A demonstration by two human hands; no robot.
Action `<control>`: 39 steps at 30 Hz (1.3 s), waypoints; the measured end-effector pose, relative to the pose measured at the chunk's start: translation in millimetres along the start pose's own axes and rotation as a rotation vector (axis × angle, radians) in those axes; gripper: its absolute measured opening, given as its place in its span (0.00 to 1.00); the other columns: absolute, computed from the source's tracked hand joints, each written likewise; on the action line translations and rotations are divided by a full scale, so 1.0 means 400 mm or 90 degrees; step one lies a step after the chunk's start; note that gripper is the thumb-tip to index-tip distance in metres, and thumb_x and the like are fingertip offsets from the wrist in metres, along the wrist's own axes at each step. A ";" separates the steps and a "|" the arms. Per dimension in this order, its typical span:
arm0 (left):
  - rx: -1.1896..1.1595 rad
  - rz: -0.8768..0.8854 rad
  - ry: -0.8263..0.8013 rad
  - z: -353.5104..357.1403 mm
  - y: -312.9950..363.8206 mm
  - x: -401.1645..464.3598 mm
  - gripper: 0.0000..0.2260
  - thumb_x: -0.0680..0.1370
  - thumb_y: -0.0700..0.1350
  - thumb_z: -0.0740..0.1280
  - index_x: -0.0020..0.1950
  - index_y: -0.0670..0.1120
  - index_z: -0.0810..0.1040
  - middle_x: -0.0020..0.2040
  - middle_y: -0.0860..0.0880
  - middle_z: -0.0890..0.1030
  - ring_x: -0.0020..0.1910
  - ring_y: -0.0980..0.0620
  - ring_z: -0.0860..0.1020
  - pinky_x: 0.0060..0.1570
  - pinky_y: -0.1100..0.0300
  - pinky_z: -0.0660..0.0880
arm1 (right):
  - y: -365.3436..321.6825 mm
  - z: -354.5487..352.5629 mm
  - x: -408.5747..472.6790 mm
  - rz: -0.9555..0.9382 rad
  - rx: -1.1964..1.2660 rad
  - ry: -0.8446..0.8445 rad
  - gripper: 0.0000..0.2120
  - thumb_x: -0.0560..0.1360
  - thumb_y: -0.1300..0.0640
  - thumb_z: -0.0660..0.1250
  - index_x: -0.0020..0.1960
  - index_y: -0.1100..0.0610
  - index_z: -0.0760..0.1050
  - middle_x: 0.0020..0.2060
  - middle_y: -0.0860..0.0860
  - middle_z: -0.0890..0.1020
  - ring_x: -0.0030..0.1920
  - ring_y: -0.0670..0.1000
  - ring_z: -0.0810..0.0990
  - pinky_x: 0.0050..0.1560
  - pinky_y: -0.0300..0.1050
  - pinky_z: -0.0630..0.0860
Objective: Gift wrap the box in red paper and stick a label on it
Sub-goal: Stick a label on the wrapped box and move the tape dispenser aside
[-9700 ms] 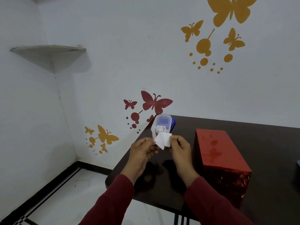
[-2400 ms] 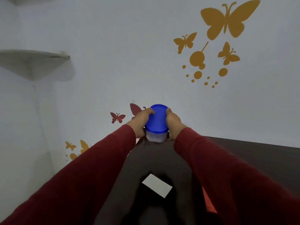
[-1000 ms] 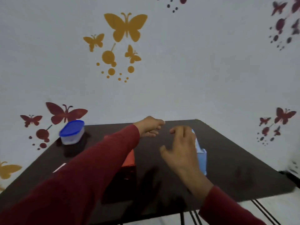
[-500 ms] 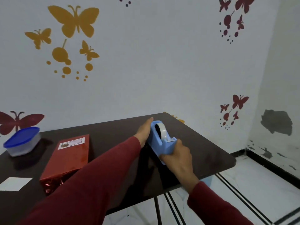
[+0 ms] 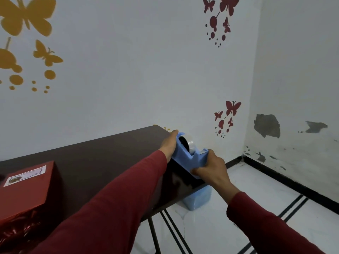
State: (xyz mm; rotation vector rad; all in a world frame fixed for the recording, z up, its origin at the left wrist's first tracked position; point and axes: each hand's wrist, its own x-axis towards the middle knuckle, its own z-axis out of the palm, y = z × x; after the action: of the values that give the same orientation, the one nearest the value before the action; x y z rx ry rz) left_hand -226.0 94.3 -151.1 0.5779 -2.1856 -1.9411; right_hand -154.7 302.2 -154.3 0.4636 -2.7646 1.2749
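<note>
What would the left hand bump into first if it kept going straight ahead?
Probably the wall. The left hand lies along the tape dispenser at the table's far corner, fingers pointing at the wall. The gap is hard to judge.

No readable text; label (image 5: 24, 176) on red box (image 5: 29, 187) too blurred to read.

Home room: butterfly decals (image 5: 232, 107) on white wall (image 5: 128, 70).

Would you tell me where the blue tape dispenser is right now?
In the head view the blue tape dispenser sits at the table's far right corner, held between the left hand and right hand.
</note>
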 end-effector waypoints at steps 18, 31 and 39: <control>0.224 0.224 0.213 -0.263 0.104 -0.481 0.10 0.78 0.45 0.70 0.59 0.47 0.82 0.56 0.53 0.83 0.56 0.53 0.80 0.56 0.57 0.75 | -0.292 0.085 -0.166 -0.194 0.323 0.064 0.05 0.77 0.59 0.70 0.50 0.52 0.84 0.40 0.40 0.83 0.42 0.31 0.80 0.41 0.25 0.72; 0.066 0.016 0.553 -0.851 -0.138 -0.825 0.20 0.70 0.51 0.72 0.58 0.41 0.82 0.52 0.49 0.84 0.51 0.49 0.81 0.56 0.53 0.76 | -0.591 0.487 -0.369 -0.076 0.349 -0.354 0.33 0.76 0.42 0.72 0.76 0.53 0.69 0.71 0.50 0.75 0.69 0.51 0.75 0.67 0.45 0.71; -0.217 -0.022 0.447 -0.837 -0.214 -0.769 0.10 0.83 0.42 0.64 0.55 0.40 0.83 0.51 0.38 0.86 0.51 0.38 0.85 0.55 0.46 0.80 | -0.647 0.604 -0.394 -0.037 0.387 -0.383 0.14 0.82 0.48 0.61 0.63 0.50 0.79 0.53 0.48 0.83 0.51 0.48 0.82 0.56 0.47 0.79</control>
State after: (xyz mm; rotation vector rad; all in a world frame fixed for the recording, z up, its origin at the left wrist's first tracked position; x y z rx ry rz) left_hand 193.7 -101.0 -146.1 1.0371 -1.3942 -1.7051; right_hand 88.8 0.8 -151.4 1.1153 -2.6679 2.2755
